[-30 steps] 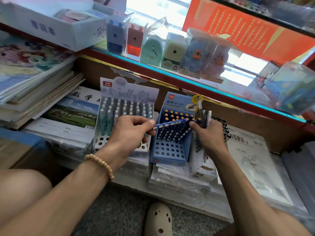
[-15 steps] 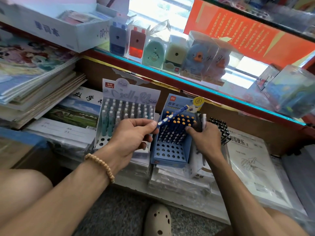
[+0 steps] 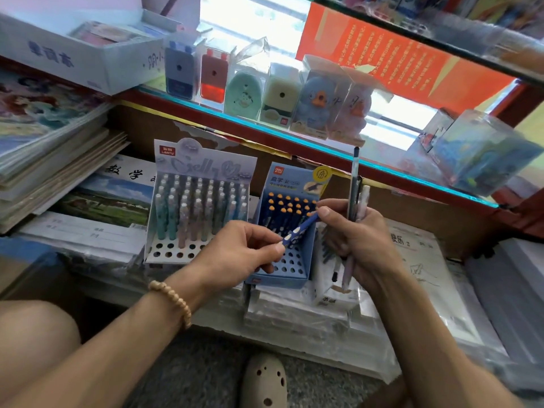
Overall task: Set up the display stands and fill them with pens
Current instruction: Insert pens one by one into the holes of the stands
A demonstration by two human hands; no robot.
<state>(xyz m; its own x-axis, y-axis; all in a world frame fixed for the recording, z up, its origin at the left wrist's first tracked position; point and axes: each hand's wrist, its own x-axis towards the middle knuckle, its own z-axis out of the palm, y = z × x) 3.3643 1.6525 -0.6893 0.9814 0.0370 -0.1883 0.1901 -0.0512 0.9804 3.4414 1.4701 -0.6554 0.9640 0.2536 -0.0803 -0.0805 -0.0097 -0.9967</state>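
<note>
A blue pen (image 3: 297, 231) lies slanted between both hands, low end pinched by the left hand (image 3: 244, 248), high end touched by the right hand's (image 3: 359, 240) fingertips. The right hand also clasps spare pens (image 3: 354, 201) upright. The blue stand (image 3: 282, 231) sits directly beyond, open holes nearest the left hand, which looks better placed to seat it.

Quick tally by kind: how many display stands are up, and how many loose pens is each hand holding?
Display stands: 2 (pale stand, blue stand)
Pens in left hand: 1 (blue pen)
Pens in right hand: 3 (bundle)
Total: 6
</note>
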